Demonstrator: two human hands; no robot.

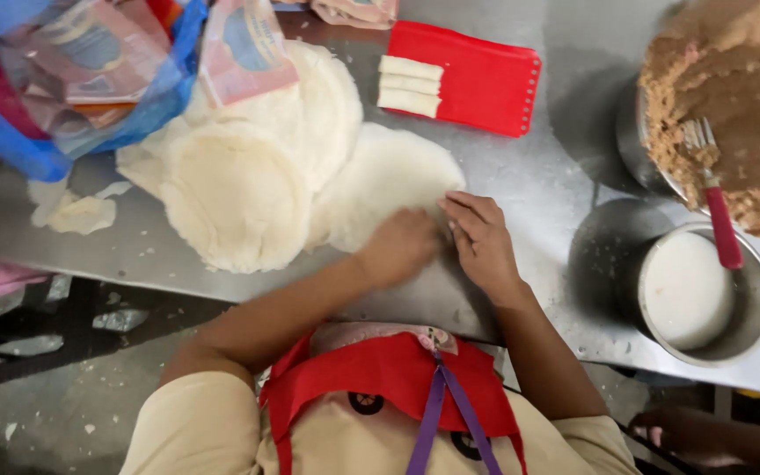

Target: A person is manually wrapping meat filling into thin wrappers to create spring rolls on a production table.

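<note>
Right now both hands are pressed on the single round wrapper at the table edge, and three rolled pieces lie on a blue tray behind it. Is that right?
Not quite. The tray is red, not blue, as the head view shows. The rest holds: the left hand and right hand rest on the single round wrapper, and three rolled pieces lie on the tray.
</note>
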